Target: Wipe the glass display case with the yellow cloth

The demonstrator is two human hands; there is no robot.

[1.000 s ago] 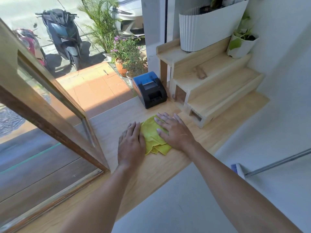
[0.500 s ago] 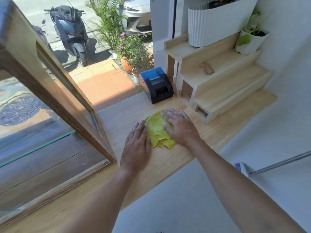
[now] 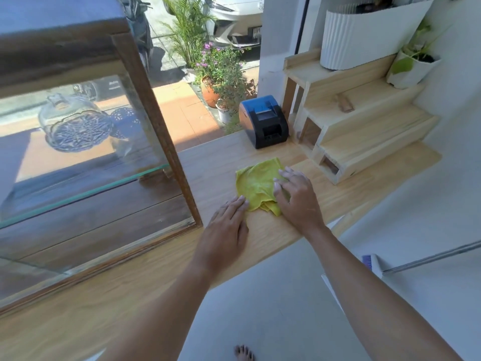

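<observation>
The yellow cloth [image 3: 256, 185] lies crumpled on the light wooden counter [image 3: 260, 235], right of the glass display case [image 3: 86, 162]. The case has a dark wooden frame, a glass shelf and a cut-glass dome inside. My right hand [image 3: 298, 198] lies on the cloth's right part with fingers spread and slightly bent. My left hand [image 3: 227, 230] rests flat on the counter, its fingertips touching the cloth's lower left edge, just right of the case's corner post.
A black and blue receipt printer [image 3: 264, 122] stands behind the cloth. A stepped wooden stand [image 3: 364, 126] with a white ribbed planter [image 3: 364, 32] and a small potted plant [image 3: 412, 66] fills the back right. A mop [image 3: 374, 264] leans at the lower right.
The view has swung left and up, showing more of the case. My left hand has slid back so that only its fingertips touch the cloth. My right hand stays on it.
</observation>
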